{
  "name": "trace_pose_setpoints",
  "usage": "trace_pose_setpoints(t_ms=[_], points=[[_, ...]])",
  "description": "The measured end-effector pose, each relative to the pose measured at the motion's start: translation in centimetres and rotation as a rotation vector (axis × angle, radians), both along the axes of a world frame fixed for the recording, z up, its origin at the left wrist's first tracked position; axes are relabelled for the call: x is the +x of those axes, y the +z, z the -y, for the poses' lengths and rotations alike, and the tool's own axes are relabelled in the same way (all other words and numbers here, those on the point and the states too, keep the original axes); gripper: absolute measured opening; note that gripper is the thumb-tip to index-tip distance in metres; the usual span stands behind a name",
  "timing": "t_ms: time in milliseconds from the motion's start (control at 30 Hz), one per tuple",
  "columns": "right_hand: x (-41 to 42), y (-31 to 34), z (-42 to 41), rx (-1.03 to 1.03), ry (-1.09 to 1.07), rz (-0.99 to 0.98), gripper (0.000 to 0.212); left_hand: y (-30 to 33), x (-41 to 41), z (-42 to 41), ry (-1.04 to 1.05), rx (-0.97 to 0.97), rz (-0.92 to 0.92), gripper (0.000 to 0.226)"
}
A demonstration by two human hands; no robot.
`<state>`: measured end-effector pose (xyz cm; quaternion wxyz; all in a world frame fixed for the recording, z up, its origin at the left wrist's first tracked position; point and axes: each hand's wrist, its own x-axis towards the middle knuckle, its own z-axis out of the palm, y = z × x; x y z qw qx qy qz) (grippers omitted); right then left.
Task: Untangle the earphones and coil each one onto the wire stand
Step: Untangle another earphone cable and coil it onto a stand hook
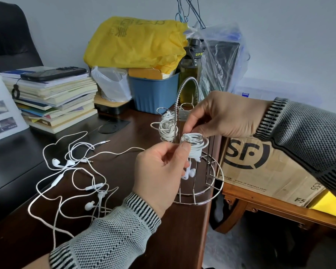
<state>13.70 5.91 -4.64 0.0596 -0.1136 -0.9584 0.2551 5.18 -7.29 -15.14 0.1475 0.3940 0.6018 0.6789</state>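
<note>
Left hand [159, 171] pinching upright coil [195, 147], stand [198, 171]

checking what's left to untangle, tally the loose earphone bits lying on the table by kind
white plastic earbuds: 4
white inline remotes: 2
metal-tipped jack plugs: 2
total: 8

The person is wearing a grey knitted sweater with a fine black-and-pale dotted weave. Its left sleeve [109, 237] and right sleeve [306, 136] are ending in ribbed cuffs striped black and light grey, leaving both hands bare.
</note>
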Motion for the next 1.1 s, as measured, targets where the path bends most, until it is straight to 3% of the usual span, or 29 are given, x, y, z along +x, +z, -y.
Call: trace_pose_setpoints(t_ms=[300,567,900,1000,1100], points=[[0.0,0.5,-0.4,-0.112,0.017,0.105,0.03,-0.3,-0.1,-0.2,0.022,-0.003,-0.023,0.014],[0.1,0.0,-0.2,-0.135,0.02,0.037,0.017,0.0,0.1,0.0,0.022,-0.002,-0.026,0.015],[0.2,-0.5,-0.2,-0.222,0.003,-0.019,0.021,0.0,0.1,0.0,0.021,-0.01,-0.021,0.014],[0.3,-0.4,0.1,-0.31,-0.012,-0.032,0.009,0.0,0.0,0.0,0.028,-0.018,-0.025,0.015],[0.4,-0.3,0.5,-0.299,-0.03,-0.033,0.026,0.1,0.1,0.2,0.034,-0.024,-0.05,0.016]])
